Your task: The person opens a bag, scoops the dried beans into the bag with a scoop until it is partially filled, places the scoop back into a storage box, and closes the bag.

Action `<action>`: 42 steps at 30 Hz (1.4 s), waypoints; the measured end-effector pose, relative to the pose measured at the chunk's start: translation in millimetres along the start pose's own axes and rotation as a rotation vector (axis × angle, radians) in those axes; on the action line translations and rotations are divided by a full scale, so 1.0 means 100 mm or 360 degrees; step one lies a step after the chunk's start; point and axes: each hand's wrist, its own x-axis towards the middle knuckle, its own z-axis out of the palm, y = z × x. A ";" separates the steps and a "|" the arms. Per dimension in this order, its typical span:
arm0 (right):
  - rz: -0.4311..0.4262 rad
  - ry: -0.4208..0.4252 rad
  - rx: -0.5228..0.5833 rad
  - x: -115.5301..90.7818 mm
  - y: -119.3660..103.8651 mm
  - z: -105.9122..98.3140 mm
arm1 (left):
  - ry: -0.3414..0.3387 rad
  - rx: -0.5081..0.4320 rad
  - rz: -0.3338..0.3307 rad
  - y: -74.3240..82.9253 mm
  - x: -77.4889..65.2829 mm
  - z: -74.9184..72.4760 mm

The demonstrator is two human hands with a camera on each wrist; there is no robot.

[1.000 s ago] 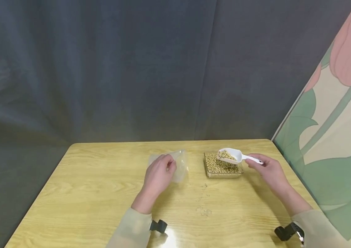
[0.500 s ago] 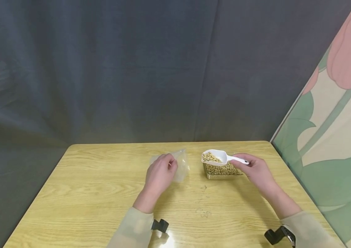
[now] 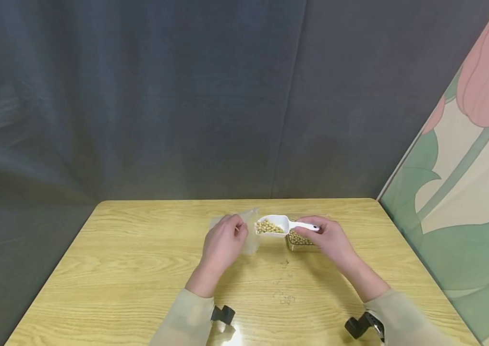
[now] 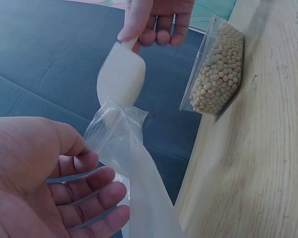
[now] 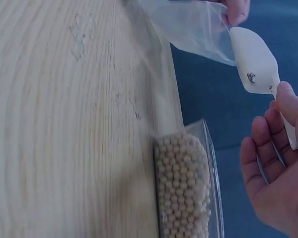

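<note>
While the left hand [image 3: 223, 241] pinches the upper edge of a clear plastic bag [image 3: 251, 240] between thumb and forefinger, its other fingers loosely bent, the right hand [image 3: 330, 239] grips the handle of a white scoop [image 3: 283, 222] between thumb and fingers. Pale yellow beans [image 3: 268, 227] lie in the scoop, which is raised above the table [image 3: 119, 269] with its front end at the bag's mouth; whether the tip is inside, I cannot tell. Just beneath the right hand, a transparent container [image 3: 300, 248] filled with similar beans stands on the wood-grain table, to the right of the bag. Behind hangs a dark blue-grey curtain [image 3: 184, 96].
</note>
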 end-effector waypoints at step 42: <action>-0.0316 -0.0004 -0.0394 0.07 -0.42 0.12 | 0.0022 0.0015 -0.0005 -0.07 -0.02 -0.13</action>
